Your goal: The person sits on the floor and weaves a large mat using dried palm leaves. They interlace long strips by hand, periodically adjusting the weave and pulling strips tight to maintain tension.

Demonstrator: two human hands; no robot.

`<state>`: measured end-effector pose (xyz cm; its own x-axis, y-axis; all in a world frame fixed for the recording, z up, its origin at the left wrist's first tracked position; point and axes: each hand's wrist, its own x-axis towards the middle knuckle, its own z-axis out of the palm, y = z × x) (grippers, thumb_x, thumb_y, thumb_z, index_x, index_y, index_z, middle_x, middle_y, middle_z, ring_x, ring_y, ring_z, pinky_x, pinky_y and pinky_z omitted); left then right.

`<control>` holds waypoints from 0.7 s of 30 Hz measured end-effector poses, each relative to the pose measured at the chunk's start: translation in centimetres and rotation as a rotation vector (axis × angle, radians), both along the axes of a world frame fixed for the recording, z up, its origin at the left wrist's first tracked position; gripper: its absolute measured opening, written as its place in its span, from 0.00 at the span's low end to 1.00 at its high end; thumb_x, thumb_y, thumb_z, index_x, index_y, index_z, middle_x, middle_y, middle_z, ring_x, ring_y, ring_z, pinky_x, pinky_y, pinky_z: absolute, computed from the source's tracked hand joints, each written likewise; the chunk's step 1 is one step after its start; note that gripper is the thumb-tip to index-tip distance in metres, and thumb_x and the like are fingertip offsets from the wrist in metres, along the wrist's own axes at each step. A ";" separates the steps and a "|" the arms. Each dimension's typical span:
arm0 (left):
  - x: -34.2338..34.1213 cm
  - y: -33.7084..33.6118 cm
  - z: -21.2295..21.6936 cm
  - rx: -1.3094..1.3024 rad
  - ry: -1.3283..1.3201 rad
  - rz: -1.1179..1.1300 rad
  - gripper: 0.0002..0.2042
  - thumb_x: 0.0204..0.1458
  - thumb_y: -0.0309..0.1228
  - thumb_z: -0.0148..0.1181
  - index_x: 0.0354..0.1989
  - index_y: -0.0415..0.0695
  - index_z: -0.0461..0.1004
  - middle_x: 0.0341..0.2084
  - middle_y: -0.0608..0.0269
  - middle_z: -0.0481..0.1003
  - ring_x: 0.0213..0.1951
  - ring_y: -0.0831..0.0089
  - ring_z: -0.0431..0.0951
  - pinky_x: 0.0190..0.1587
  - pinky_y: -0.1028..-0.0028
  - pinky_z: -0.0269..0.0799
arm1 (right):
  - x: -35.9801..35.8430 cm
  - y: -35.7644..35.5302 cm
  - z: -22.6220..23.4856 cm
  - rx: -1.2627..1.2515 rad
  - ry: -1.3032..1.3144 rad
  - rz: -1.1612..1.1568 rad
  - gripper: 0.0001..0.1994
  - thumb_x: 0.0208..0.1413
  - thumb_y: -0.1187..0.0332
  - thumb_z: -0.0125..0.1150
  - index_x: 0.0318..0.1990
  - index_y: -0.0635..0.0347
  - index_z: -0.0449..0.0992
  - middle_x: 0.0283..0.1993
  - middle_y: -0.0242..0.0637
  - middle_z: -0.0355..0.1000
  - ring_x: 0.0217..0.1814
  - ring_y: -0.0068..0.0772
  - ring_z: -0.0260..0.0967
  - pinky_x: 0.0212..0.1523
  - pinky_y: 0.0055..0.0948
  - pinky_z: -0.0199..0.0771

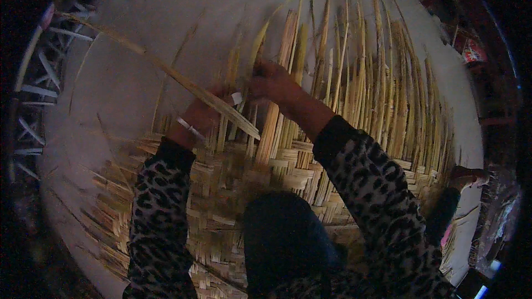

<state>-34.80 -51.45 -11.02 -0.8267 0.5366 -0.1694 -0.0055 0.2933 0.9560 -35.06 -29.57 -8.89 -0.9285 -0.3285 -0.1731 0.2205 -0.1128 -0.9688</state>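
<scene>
A half-woven bamboo mat [233, 188] lies on a pale floor, its loose upright strips [354, 83] fanning away from me. My left hand [202, 113], with a bangle at the wrist, grips a long flat bamboo strip [166, 69] that runs diagonally up to the left. My right hand [274, 83] pinches several of the loose upright strips just above the woven edge, lifting them. Both sleeves are leopard-patterned. My dark-clothed knee [282, 238] rests on the woven part.
Pale floor [127, 33] surrounds the mat. A metal grille or railing [33, 94] stands at the far left. A foot [468, 177] shows at the mat's right edge, with dim clutter beyond it.
</scene>
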 end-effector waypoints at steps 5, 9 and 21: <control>-1.1 -0.3 -0.8 0.068 -0.101 0.040 0.14 0.54 0.37 0.55 0.41 0.40 0.72 0.30 0.60 0.75 0.34 0.67 0.74 0.38 0.69 0.70 | -1.4 -1.4 -0.7 0.484 0.156 -0.030 0.16 0.54 0.66 0.55 0.48 0.64 0.69 0.40 0.39 0.72 0.37 0.29 0.71 0.35 0.29 0.74; -0.1 0.5 -1.0 -0.524 0.534 0.129 0.15 0.50 0.38 0.57 0.42 0.41 0.72 0.33 0.50 0.75 0.37 0.53 0.75 0.40 0.62 0.71 | 0.5 -2.2 0.1 0.618 0.060 0.218 0.16 0.56 0.64 0.54 0.48 0.64 0.69 0.36 0.40 0.72 0.34 0.34 0.73 0.33 0.31 0.75; -1.1 1.5 -2.4 -0.280 0.428 0.434 0.18 0.46 0.43 0.56 0.34 0.40 0.75 0.28 0.45 0.75 0.35 0.46 0.75 0.38 0.57 0.71 | 4.7 -2.3 1.1 0.259 -0.322 0.386 0.19 0.49 0.63 0.60 0.49 0.59 0.70 0.37 0.33 0.73 0.32 0.26 0.71 0.29 0.26 0.74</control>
<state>-35.90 -49.91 -13.45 -0.9828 0.1234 0.1374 0.1839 0.5875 0.7880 -30.39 -31.87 -7.82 -0.6367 -0.5426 -0.5478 0.4877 0.2670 -0.8312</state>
